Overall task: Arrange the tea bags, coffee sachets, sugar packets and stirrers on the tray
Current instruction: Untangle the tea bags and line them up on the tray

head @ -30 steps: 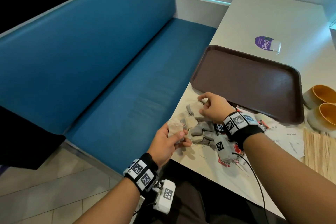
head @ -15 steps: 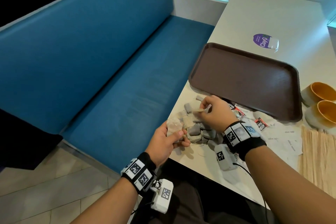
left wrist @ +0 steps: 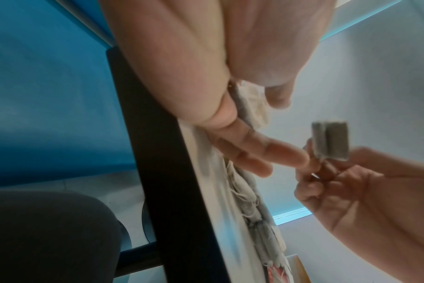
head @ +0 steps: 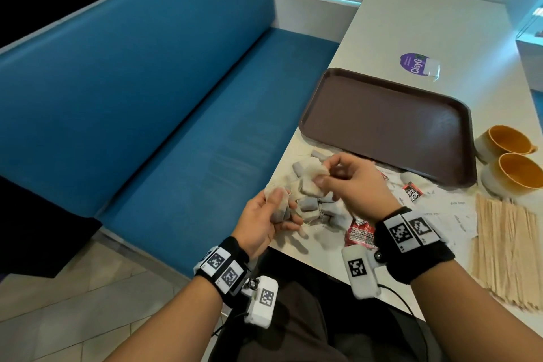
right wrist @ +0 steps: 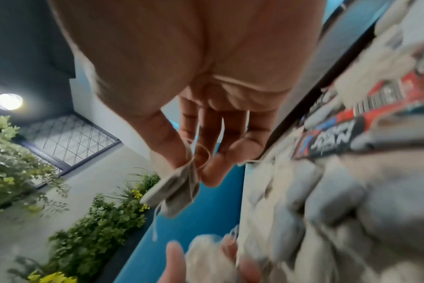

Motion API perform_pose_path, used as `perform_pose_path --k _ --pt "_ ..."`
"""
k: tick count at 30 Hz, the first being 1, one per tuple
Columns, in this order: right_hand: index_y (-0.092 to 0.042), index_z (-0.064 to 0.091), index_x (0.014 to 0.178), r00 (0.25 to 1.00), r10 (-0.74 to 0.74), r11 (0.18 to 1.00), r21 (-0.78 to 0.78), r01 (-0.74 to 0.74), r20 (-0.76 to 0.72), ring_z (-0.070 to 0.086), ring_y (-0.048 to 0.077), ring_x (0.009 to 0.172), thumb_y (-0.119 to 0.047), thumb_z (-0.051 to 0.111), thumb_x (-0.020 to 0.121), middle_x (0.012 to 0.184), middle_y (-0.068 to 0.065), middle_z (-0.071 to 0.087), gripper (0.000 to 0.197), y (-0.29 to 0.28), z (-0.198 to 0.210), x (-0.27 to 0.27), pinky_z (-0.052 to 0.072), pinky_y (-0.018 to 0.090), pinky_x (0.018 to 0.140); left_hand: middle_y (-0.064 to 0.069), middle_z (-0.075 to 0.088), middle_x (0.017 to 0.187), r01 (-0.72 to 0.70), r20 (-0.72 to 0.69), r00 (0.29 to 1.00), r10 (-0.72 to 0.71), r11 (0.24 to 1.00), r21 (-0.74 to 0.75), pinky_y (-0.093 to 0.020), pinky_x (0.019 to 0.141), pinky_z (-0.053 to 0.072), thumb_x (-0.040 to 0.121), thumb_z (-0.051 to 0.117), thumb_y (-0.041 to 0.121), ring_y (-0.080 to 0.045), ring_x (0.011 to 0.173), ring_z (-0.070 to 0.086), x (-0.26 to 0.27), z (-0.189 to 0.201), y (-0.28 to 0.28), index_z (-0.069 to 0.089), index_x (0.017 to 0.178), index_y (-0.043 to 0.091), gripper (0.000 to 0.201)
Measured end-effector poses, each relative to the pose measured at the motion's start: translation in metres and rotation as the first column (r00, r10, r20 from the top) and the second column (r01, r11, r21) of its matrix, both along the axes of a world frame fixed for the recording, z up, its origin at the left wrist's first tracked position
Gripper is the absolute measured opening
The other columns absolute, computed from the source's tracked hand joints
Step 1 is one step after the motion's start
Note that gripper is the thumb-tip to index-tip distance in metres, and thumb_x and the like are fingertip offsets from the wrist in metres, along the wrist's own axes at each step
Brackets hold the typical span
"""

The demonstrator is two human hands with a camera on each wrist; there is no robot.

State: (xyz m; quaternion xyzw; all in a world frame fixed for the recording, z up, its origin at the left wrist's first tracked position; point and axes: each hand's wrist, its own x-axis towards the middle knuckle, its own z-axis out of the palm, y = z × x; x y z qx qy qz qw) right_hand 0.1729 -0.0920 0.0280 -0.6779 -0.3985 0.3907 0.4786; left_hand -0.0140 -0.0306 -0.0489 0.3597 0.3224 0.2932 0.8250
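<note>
Right hand (head: 352, 185) pinches a tea bag (head: 313, 178) above the pile (head: 317, 209). Left hand (head: 264, 217) just beside it grips tea bags (head: 277, 206). Tray (head: 382, 126) beyond right hand, stirrers (head: 508, 250) to its right.

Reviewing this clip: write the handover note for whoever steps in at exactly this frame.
Left hand holds a few tea bags at the table edge. Right hand pinches one tea bag above the tea bag pile.
Tray holds nothing yet. Coffee sachets, sugar packets and stirrers lie on the table near it.
Done: gathering begun. Left: everything onto the tray.
</note>
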Motion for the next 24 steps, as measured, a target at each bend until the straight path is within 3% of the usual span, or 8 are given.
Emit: perform_pose_path --k 3,6,9,11,15,18,21,24 --pt "-0.007 0.062 0.087 0.985 0.156 0.981 -0.101 -0.163 -0.080 0.060 0.012 0.053 0.005 0.074 0.086 0.067 0.007 0.068 0.017 -0.002 -0.008 -0.024 0.048 0.021 0.053 -0.024 0.072 0.100 0.039 0.022 0.999 -0.039 0.999 -0.020 -0.030 0.056 0.059 0.097 0.044 0.050 -0.029 0.072 0.070 -0.001 0.002 0.001 0.064 0.123 -0.003 0.062" --pt "-0.009 0.063 0.085 0.991 0.124 0.984 -0.124 -0.131 -0.056 0.060 0.012 0.049 0.004 0.075 0.086 0.065 0.007 0.067 0.018 -0.002 -0.022 -0.039 0.051 0.024 0.054 -0.025 0.073 0.107 0.088 -0.002 0.996 -0.088 0.995 -0.040 -0.035 0.059 0.061 0.097 0.045 0.058 -0.032 0.081 0.074 -0.002 0.001 0.001 0.064 0.123 -0.002 0.069" --pt "-0.003 0.063 0.093 0.996 0.072 0.989 -0.123 -0.077 -0.046 0.059 0.017 0.049 0.005 0.077 0.083 0.068 0.012 0.068 0.019 -0.003 -0.027 -0.043 0.051 0.026 0.055 -0.019 0.073 0.102 0.113 -0.024 0.993 -0.113 0.994 -0.009 -0.033 0.059 0.060 0.092 0.066 0.039 -0.029 0.080 0.072 -0.004 0.000 0.001 0.062 0.119 0.004 0.044" --pt "-0.003 0.063 0.101 0.996 0.074 0.990 -0.118 -0.080 -0.060 0.059 0.019 0.051 0.008 0.077 0.080 0.065 0.007 0.068 0.028 -0.003 -0.026 -0.042 0.052 0.029 0.057 -0.017 0.072 0.105 0.126 -0.022 0.992 -0.126 0.992 0.012 -0.032 0.060 0.059 0.086 0.071 0.022 -0.028 0.081 0.071 -0.005 -0.003 0.002 0.058 0.124 0.005 0.044" --pt "-0.021 0.067 0.114 0.991 0.132 0.985 -0.111 -0.130 0.014 0.059 0.013 0.058 0.006 0.076 0.078 0.069 -0.004 0.061 0.046 0.000 -0.029 -0.034 0.054 0.028 0.062 -0.013 0.074 0.104 0.129 -0.018 0.992 -0.129 0.991 0.032 -0.028 0.059 0.058 0.083 0.072 0.010 -0.024 0.083 0.072 -0.006 -0.007 0.003 0.058 0.126 0.002 0.046" --pt "-0.028 0.070 0.117 0.958 0.212 0.968 -0.179 -0.178 0.191 0.057 0.007 0.063 -0.003 0.075 0.079 0.080 -0.002 0.065 0.046 0.002 -0.030 -0.031 0.051 0.023 0.070 -0.012 0.073 0.099 0.126 -0.005 0.992 -0.126 0.991 0.040 -0.026 0.056 0.056 0.082 0.071 0.005 -0.021 0.076 0.069 -0.006 -0.011 0.004 0.058 0.126 -0.001 0.046" --pt "-0.029 0.073 0.109 0.935 0.240 0.961 -0.198 -0.191 0.260 0.060 0.007 0.067 -0.006 0.075 0.083 0.086 0.004 0.073 0.035 0.003 -0.030 -0.033 0.051 0.019 0.072 -0.014 0.071 0.094 0.118 0.010 0.993 -0.118 0.993 0.032 -0.025 0.051 0.053 0.082 0.069 0.002 -0.021 0.068 0.065 -0.004 -0.014 0.004 0.061 0.122 -0.004 0.041" --pt "-0.023 0.074 0.089 0.957 0.161 0.976 -0.186 -0.117 0.240 0.067 0.013 0.068 -0.016 0.081 0.084 0.078 0.004 0.075 0.012 0.006 -0.032 -0.031 0.056 0.028 0.077 -0.015 0.070 0.088 0.095 -0.003 0.995 -0.095 0.995 0.014 -0.027 0.048 0.050 0.081 0.065 0.001 -0.022 0.064 0.062 -0.002 -0.013 0.005 0.061 0.117 -0.008 0.037"
